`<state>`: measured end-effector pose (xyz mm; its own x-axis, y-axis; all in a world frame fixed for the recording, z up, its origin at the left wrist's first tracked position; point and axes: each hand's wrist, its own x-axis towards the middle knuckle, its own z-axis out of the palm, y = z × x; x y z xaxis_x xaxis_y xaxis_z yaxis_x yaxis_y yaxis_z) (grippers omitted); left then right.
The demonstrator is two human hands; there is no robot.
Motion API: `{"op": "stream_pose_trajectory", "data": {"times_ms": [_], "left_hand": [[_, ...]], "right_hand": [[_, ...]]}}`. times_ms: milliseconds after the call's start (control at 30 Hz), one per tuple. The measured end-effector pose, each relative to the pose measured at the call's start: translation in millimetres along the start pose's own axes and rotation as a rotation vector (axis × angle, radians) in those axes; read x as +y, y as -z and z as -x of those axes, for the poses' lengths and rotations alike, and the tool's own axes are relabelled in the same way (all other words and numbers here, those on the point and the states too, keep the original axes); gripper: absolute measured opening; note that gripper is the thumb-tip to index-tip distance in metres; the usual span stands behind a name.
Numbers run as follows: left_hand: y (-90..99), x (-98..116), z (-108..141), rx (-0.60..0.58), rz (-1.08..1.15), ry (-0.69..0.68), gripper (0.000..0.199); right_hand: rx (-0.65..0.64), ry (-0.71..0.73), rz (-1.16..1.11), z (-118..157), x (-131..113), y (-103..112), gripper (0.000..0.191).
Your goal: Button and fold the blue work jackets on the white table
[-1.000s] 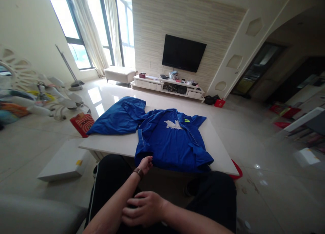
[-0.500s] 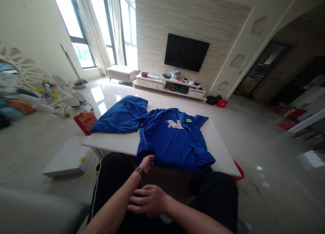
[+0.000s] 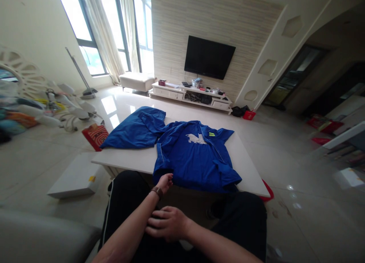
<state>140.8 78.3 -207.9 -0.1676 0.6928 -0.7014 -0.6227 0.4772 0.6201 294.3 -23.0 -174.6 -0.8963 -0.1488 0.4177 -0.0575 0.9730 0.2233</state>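
Observation:
A blue jacket (image 3: 194,166) lies spread open on the white table (image 3: 125,157), with a pale print on its inner back and a yellow-green patch on its front. Its left part drapes toward another piece of blue clothing (image 3: 132,130). Just at the jacket's lower left edge is my left hand (image 3: 164,183), fingers loosely curled with nothing visible in them; a watch (image 3: 157,192) sits on that wrist. My right hand (image 3: 168,223) rests against my left forearm, fingers apart and holding nothing.
A white box (image 3: 71,179) stands on the floor left of the table, near a red patterned bag (image 3: 95,135). Beyond the table is a low TV cabinet (image 3: 168,92) with small items. Clutter lies at far left; my knees flank the table's near edge.
My right hand has shifted very slightly to the right against my left forearm. My left hand and the clothes stay as they were.

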Motion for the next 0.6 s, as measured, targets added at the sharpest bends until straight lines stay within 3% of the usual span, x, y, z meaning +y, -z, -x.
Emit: {"op": "stream_pose_trajectory", "data": {"times_ms": [100,200,333,400,600], "left_hand": [[-1.6,-1.5,-1.7,0.003,-0.003,0.006,0.016],[-0.8,-1.2,-1.0,0.007,-0.009,0.006,0.015],[3.0,0.0,1.2,0.019,-0.012,-0.007,0.016],[4.0,-0.3,1.6,0.024,-0.013,-0.008,0.016],[1.1,-2.9,-0.1,0.006,-0.024,-0.004,0.016]], "right_hand": [[0.104,0.138,0.018,-21.4,-19.8,1.2,0.039],[0.077,0.163,-0.002,-21.3,-17.6,-12.8,0.034],[-0.087,-0.067,-0.002,4.5,7.7,-24.0,0.035],[-0.088,-0.142,0.015,11.2,13.7,-18.5,0.039],[0.087,0.12,0.014,-14.6,-11.0,-5.7,0.04]]}}
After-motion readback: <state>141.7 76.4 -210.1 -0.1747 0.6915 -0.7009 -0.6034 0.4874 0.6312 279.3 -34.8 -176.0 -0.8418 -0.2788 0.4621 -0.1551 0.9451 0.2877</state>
